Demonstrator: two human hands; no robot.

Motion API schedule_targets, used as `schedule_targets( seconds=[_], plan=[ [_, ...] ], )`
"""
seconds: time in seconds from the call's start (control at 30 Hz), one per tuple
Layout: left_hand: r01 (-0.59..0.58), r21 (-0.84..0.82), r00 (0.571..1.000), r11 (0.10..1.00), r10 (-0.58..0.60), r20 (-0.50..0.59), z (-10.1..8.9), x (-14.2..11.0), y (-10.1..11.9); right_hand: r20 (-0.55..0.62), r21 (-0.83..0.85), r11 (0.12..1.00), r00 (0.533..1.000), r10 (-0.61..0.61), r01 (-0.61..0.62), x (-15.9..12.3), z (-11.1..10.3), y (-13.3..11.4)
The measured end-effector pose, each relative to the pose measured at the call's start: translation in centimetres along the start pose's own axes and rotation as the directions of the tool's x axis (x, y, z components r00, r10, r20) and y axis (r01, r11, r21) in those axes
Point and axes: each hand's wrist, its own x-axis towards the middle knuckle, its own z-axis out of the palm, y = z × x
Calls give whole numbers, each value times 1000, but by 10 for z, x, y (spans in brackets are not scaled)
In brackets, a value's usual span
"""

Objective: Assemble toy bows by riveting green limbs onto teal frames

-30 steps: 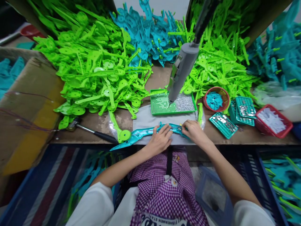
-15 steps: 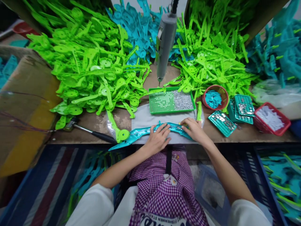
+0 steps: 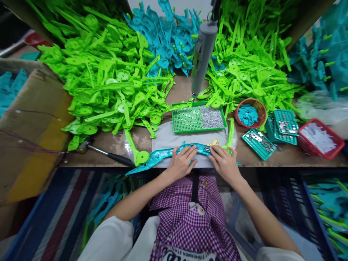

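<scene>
A long, curved blue plastic toy bow shell (image 3: 157,156) lies along the table's front edge on a grey cloth (image 3: 165,136). My left hand (image 3: 182,159) holds its middle down, fingers laid across it and thumb apart below. Over its right part, my right hand (image 3: 225,163) grips with bent fingers, covering that end. Thin wires and a small dark piece show in the shell between my hands. A green limb with a round wheel (image 3: 142,157) sits at the shell's left end. Another green limb (image 3: 231,132) rises beside my right fingers; its lower end is partly hidden.
A grey electric screwdriver (image 3: 202,58) hangs above a green tray of screws (image 3: 176,127). Left lies a hammer (image 3: 108,154). Right stand a red basket of blue pieces (image 3: 263,112), teal trays with metal discs (image 3: 258,144) and a red basket of white pieces (image 3: 337,143). Green parts (image 3: 108,72) heap behind.
My right hand has shifted slightly right and down along the shell, its fingers now beside the right green limb. A yellow print on the cloth has come into sight. My left hand stays put.
</scene>
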Motion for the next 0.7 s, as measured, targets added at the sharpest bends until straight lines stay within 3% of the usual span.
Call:
schedule_targets(
  seconds=[0.3,0.47,0.7],
  plan=[
    [23,-27,1000,999,-22,2,3,-1,2,22,0,999,999,45,-45,-9,7,-22],
    [16,-4,1000,1000,-16,-7,3,-1,2,0,1,998,998,58,-58,-9,10,-18],
    [-11,21,999,1000,12,-50,4,-4,2,-149,200,960,962,229,-197,-4,-3,-16]
  ],
)
